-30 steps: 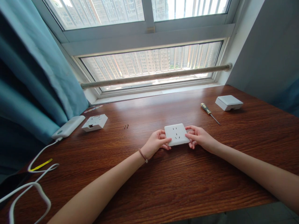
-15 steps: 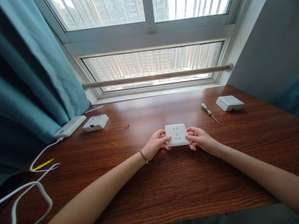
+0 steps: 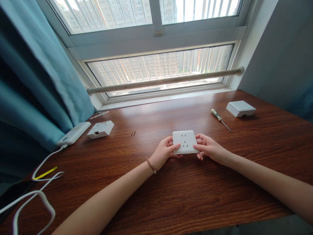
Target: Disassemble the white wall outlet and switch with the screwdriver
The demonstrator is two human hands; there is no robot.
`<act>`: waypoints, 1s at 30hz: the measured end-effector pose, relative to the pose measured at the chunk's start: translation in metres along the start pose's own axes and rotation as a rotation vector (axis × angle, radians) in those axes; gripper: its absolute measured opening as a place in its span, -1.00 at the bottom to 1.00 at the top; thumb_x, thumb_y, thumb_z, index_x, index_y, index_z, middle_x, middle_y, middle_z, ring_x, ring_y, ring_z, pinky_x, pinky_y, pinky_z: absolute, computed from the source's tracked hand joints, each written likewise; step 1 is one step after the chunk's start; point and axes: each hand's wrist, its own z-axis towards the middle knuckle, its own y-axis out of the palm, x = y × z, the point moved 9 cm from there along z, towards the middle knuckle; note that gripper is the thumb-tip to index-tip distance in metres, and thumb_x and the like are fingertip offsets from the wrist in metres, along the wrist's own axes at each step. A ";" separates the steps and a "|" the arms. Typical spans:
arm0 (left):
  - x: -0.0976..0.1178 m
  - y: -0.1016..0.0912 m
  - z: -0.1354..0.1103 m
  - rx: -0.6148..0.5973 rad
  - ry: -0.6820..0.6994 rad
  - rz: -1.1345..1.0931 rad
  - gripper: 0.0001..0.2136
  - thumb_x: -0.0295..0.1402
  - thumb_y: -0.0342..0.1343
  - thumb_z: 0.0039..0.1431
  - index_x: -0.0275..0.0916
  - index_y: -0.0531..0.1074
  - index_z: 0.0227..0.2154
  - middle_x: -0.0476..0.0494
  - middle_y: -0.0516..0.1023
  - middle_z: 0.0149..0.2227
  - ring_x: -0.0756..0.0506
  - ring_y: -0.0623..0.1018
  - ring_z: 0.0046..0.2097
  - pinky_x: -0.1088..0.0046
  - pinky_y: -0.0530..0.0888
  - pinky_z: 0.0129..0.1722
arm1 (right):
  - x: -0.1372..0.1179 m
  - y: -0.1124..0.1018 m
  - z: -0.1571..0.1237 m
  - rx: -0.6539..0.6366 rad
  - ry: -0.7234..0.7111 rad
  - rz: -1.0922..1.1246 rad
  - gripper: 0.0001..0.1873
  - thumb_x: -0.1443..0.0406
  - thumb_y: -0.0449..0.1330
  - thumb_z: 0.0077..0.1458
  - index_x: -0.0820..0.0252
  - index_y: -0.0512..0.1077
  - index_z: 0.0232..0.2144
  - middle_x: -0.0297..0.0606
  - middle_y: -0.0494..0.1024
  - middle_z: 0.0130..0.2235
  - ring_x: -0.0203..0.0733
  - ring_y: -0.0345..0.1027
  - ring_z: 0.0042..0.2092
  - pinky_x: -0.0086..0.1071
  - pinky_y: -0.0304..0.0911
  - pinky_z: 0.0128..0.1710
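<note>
A white wall socket (image 3: pixel 185 137) with five slots is held between both hands, its slotted face turned up toward me. My left hand (image 3: pixel 166 149) grips its left edge, thumb on the front and fingers behind. On the right edge my right hand (image 3: pixel 207 147) holds it the same way, with some fingertips showing below. The socket's back is hidden. Two small screws (image 3: pixel 133 133) lie to the left on the table. Farther right rests a screwdriver (image 3: pixel 216 115), its shaft pointing toward me.
A white open box (image 3: pixel 100 129) sits at the left, beside a white power bank (image 3: pixel 74 133) with a cable (image 3: pixel 40 192). At the back right of the wooden table (image 3: pixel 156 202) stands another white box (image 3: pixel 241 108). A blue curtain (image 3: pixel 49 65) hangs at the left, below the window.
The left fingers have slid slightly farther under the socket, and the left thumb has shifted a little inward. Both hands still hold the socket in nearly the same place.
</note>
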 end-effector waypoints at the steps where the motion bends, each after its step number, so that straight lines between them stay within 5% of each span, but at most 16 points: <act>1: 0.001 0.001 -0.001 0.009 0.007 -0.017 -0.68 -0.35 0.23 -0.08 -0.34 0.31 -0.26 -0.18 0.49 -0.27 -0.04 0.51 -0.33 0.50 0.50 -0.45 | -0.002 0.000 0.000 0.007 -0.018 0.010 -0.66 0.24 0.22 0.00 0.18 0.14 -0.26 -0.34 0.45 -0.38 -0.42 0.34 -0.60 -0.54 0.24 -0.65; 8: 0.000 0.002 -0.007 0.074 0.002 -0.146 -0.77 -0.49 0.21 -0.09 -0.35 0.34 -0.32 -0.18 0.49 -0.23 -0.03 0.51 -0.24 0.46 0.47 -0.24 | -0.006 -0.001 0.001 0.031 -0.066 0.046 -0.64 0.24 0.23 -0.01 0.17 0.14 -0.24 -0.34 0.44 -0.36 -0.39 0.36 -0.55 -0.48 0.29 -0.58; 14: 0.015 -0.026 0.003 0.192 0.032 -0.300 -0.83 -0.56 0.12 -0.10 -0.34 0.37 -0.36 -0.19 0.51 -0.28 -0.02 0.52 -0.34 0.43 0.45 -0.29 | -0.007 0.004 -0.002 0.006 -0.044 0.049 -0.57 0.24 0.23 -0.01 0.15 0.12 -0.14 -0.31 0.46 -0.37 -0.31 0.41 -0.41 -0.40 0.32 -0.42; 17: 0.044 -0.068 0.007 0.364 0.131 -0.271 -0.84 -0.55 0.10 -0.15 -0.36 0.38 -0.40 -0.22 0.52 -0.30 -0.03 0.52 -0.40 0.45 0.44 -0.39 | -0.006 -0.001 -0.001 0.041 -0.031 0.047 -0.57 0.23 0.23 -0.01 0.15 0.12 -0.14 -0.31 0.46 -0.36 -0.33 0.39 -0.41 -0.43 0.29 -0.42; 23: 0.099 -0.192 -0.014 0.746 0.383 -0.165 -0.89 -0.55 0.08 -0.15 -0.36 0.38 -0.46 -0.14 0.52 -0.42 0.03 0.49 -0.48 0.55 0.40 -0.49 | 0.002 -0.007 0.001 0.054 -0.017 0.035 -0.56 0.21 0.23 -0.02 0.15 0.13 -0.15 -0.31 0.46 -0.38 -0.34 0.38 -0.41 -0.44 0.27 -0.42; 27: 0.103 -0.271 -0.038 1.001 0.411 -0.124 -0.89 -0.62 0.04 -0.15 -0.34 0.33 -0.51 -0.06 0.46 -0.53 0.05 0.46 -0.53 0.60 0.38 -0.56 | 0.003 -0.007 0.002 0.053 -0.016 0.013 -0.55 0.19 0.23 -0.03 0.15 0.12 -0.15 -0.31 0.46 -0.38 -0.33 0.37 -0.42 -0.43 0.27 -0.42; 30: 0.095 -0.310 -0.049 1.135 0.382 -0.119 -0.86 -0.65 0.04 -0.15 -0.30 0.29 -0.52 -0.01 0.42 -0.56 0.05 0.45 -0.55 0.62 0.39 -0.60 | 0.002 -0.007 0.002 0.057 -0.017 0.006 -0.54 0.19 0.23 -0.03 0.15 0.12 -0.14 -0.31 0.46 -0.39 -0.33 0.37 -0.42 -0.42 0.27 -0.42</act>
